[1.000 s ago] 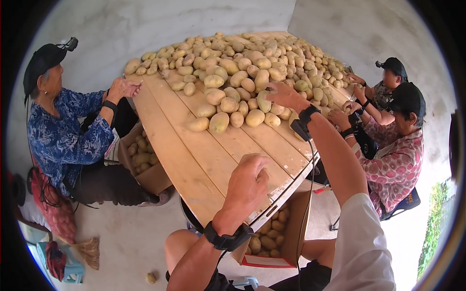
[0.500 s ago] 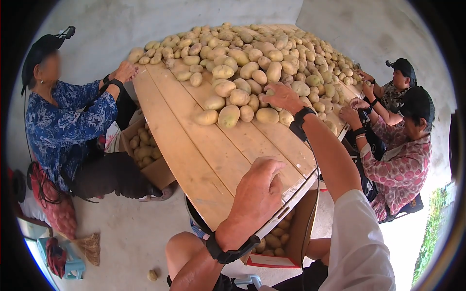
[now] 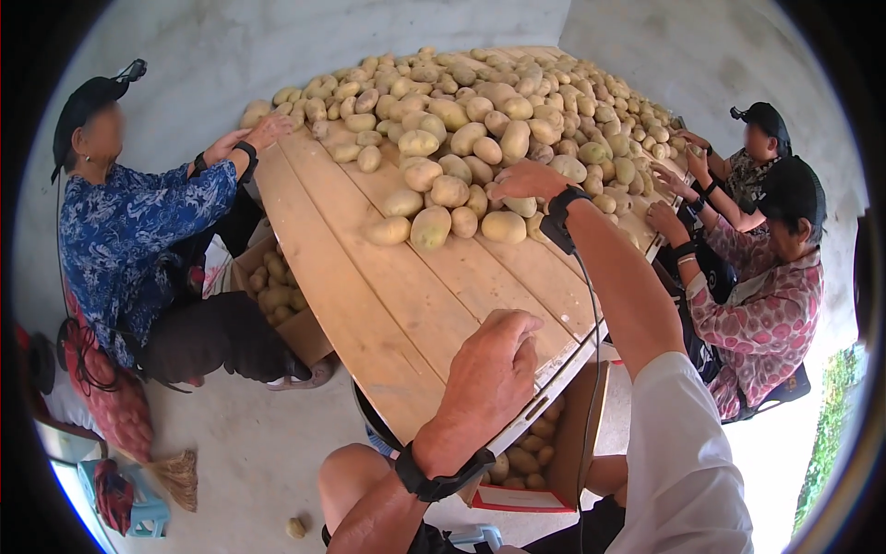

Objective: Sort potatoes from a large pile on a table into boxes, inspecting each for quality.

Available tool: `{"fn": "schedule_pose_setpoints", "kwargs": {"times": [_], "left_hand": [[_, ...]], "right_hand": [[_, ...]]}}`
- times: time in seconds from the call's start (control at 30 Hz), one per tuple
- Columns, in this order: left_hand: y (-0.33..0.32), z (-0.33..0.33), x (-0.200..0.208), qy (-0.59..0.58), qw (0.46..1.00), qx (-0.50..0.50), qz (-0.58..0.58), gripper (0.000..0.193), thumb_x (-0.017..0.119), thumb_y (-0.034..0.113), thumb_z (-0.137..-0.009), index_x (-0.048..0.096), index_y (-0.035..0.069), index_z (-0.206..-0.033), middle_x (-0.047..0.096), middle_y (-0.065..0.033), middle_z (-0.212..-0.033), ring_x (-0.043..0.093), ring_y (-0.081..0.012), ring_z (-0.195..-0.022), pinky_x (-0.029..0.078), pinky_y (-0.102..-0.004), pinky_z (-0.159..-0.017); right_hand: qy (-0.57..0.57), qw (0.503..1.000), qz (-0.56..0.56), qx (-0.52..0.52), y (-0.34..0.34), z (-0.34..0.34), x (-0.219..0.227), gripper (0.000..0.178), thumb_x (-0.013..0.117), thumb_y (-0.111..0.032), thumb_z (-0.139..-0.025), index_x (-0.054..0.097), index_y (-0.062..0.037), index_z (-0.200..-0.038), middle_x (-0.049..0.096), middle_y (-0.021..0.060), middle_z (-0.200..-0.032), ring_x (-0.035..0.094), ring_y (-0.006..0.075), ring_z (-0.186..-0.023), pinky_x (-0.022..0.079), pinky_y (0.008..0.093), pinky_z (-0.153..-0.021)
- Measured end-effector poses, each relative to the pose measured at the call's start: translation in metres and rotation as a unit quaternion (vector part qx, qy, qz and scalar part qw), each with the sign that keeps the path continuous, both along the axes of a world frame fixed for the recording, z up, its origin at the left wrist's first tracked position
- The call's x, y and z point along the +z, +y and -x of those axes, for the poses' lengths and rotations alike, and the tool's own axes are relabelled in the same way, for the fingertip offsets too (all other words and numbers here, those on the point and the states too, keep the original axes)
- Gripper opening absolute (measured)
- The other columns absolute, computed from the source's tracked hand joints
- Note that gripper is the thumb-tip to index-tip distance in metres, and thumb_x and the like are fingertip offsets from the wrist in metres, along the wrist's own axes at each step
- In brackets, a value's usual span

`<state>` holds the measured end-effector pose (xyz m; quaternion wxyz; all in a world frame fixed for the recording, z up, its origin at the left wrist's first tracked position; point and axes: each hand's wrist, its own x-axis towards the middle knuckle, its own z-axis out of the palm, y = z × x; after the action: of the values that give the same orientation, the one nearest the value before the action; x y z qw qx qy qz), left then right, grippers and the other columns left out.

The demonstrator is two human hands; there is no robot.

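Observation:
A large heap of yellow-brown potatoes covers the far part of a plank table. My right hand reaches into its near edge, with bent fingers curled over a potato; the palm and fingertips are partly hidden. Close to the table's near edge, my left hand hovers with curled fingers and the thumb near the index finger. Its palm faces away from me, so anything inside is hidden. Black bands sit on both wrists, and a cable runs from the right one.
Below the near edge stands a cardboard box of potatoes, and another box sits at the left. One person works at the left, two others at the right. A broom and blue stool are lower left.
My right hand has shifted slightly left over the potatoes, while my left hand has barely moved. The left person's hands have moved onto the heap's edge. A hand at the right has reached toward the potatoes.

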<state>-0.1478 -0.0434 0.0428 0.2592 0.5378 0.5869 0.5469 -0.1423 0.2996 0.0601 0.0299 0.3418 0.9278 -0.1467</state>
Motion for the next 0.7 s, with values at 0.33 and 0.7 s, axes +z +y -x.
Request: {"fn": "schedule_pose_setpoints", "kwargs": {"times": [0.33,0.7], "left_hand": [[0.001,-0.008,0.001,0.002,1.000,-0.001,0.009,0.023,0.058,-0.002,-0.096,0.066,-0.001,-0.117,0.071,-0.0221,-0.097,0.072,-0.0320,-0.087,0.055,-0.0380,-0.077],[0.001,0.001,-0.003,0.137,0.987,0.056,0.067,0.021,0.061,0.004,-0.094,0.068,0.001,-0.114,0.072,-0.0220,-0.104,0.071,-0.0402,-0.093,0.056,-0.0464,-0.081]], "right_hand": [[-0.083,0.995,-0.001,-0.047,0.002,0.003,-0.004,0.056,0.066,-0.050,-0.084,0.075,-0.0094,-0.120,0.071,0.0177,-0.127,0.064,0.0359,-0.119,0.051,0.0468,-0.099],[-0.017,0.996,0.021,-0.086,-0.047,-0.023,0.001,0.064,0.075,-0.050,-0.073,0.075,-0.0210,-0.130,0.069,0.0217,-0.123,0.066,0.0373,-0.120,0.052,0.0423,-0.100]]}}
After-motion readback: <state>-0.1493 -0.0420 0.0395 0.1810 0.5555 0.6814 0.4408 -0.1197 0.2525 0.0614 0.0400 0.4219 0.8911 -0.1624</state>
